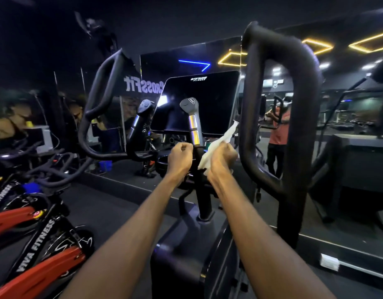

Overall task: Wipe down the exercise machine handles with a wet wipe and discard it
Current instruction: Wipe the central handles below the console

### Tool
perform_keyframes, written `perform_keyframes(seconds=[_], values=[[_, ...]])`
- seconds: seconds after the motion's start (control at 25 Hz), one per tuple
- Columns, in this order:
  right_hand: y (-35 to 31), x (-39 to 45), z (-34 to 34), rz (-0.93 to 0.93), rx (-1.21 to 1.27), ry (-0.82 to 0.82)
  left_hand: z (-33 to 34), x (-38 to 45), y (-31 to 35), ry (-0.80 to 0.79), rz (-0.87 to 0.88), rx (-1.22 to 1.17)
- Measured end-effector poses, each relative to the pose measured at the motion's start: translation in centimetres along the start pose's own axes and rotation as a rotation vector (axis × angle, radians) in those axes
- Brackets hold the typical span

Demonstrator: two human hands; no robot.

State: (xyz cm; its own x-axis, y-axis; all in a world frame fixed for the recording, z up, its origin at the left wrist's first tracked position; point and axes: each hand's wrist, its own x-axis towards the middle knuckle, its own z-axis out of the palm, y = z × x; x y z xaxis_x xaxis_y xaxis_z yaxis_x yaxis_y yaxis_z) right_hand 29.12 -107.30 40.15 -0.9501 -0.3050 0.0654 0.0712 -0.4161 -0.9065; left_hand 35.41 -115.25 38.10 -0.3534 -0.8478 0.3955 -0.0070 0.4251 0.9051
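Room: dark gym, mirror wall (207, 55) behind, yellow and blue light strips reflected at upper right.
Machine: black console screen (197, 102) at frame centre, two short silver-banded grips below it, big loop handles (298, 117) left and right.
Right hand (221, 159): fingers clenched round white wet wipe (216, 145), centre frame, beside the right short grip (191, 121).
Left hand (179, 157): fingers curled into a fist, nothing visibly held, just left of the wipe.
Lower left: red spin bikes (35, 244) marked VIVA FITNESS.

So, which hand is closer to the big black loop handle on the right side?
Right. The right hand, holding the wipe, is just left of the loop handle, not touching it. The left hand is further left, past the wipe, with curled fingers.
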Motion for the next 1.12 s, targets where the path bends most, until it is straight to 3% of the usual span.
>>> perform_keyframes(seconds=[0.08, 0.24, 0.44, 0.52, 0.64, 0.72, 0.88, 1.0, 1.12], values=[[-0.4, 1.5, 2.5, -0.148, -0.130, 0.008, 0.4, 1.5, -0.4, 0.026, -0.043, -0.136], [0.3, 3.0, 7.5, -0.300, -0.539, -0.226, 0.2, 4.0, -2.0, 0.066, -0.004, -0.290], [2.3, 5.7, 9.2, -0.378, -0.729, -0.197, -0.9, 7.0, -3.7, 0.077, 0.013, -0.325], [2.5, 6.3, 8.5, -0.304, -0.677, -0.242, -0.9, 8.4, -4.1, 0.056, 0.008, -0.318], [-0.9, 8.1, 10.1, 0.014, -0.270, -0.464, -0.1, 9.5, -4.3, 0.013, 0.013, -0.305], [-2.1, 8.5, 10.2, 0.072, -0.155, -0.552, 0.6, 9.7, -4.5, 0.005, 0.029, -0.284], [0.4, 9.2, 9.2, -0.071, -0.295, -0.541, 0.7, 10.7, -5.1, -0.012, 0.052, -0.343], [-1.6, 9.9, 11.4, -0.103, -0.318, -0.481, 1.2, 11.5, -4.5, -0.015, 0.053, -0.355], [-0.3, 8.5, 11.6, -0.436, -0.634, -0.334, 1.8, 12.0, -3.8, -0.045, 0.056, -0.386]])
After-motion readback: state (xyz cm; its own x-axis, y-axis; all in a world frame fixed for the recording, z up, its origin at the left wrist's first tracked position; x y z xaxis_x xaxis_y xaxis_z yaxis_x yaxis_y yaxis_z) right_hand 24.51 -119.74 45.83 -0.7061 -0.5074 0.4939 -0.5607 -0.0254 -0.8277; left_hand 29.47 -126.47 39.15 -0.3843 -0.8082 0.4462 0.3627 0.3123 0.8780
